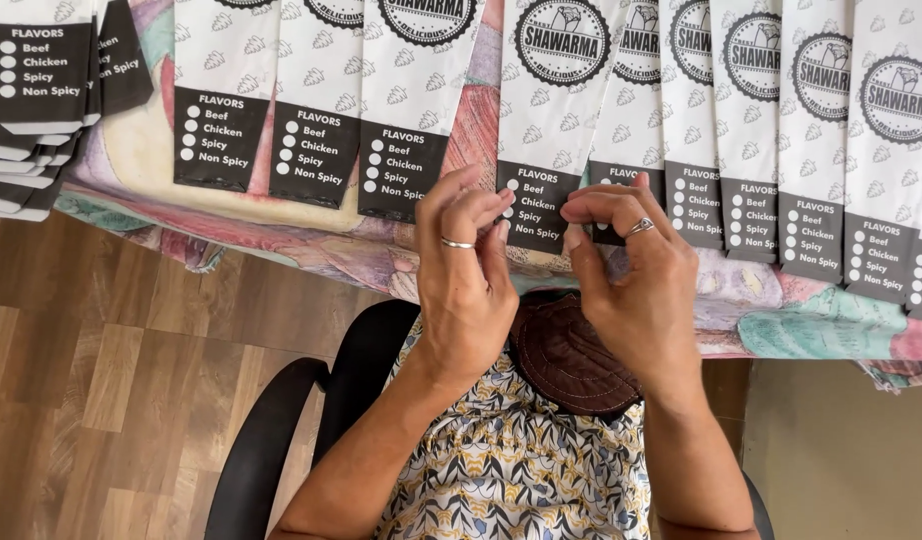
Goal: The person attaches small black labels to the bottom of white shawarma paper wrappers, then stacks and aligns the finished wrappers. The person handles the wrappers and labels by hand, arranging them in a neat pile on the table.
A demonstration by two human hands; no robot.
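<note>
My left hand (468,262) and my right hand (636,275) are raised side by side at the near edge of the table, each with a ring. Their fingertips are bent and rest on the black lower end of a white paper sleeve (553,120) that lies flat on the table. The left fingertips touch that sleeve's black band. The right fingertips pinch at the lower edge of the neighbouring sleeve (631,110). Whether either hand truly grips the paper is unclear.
A row of several white and black paper sleeves (811,140) covers a colourful patterned tablecloth (781,320). A stack of sleeves (31,90) lies at the far left. A brown quilted pad (571,360) sits on my lap. I sit on a black chair (281,440) over wooden flooring (101,380).
</note>
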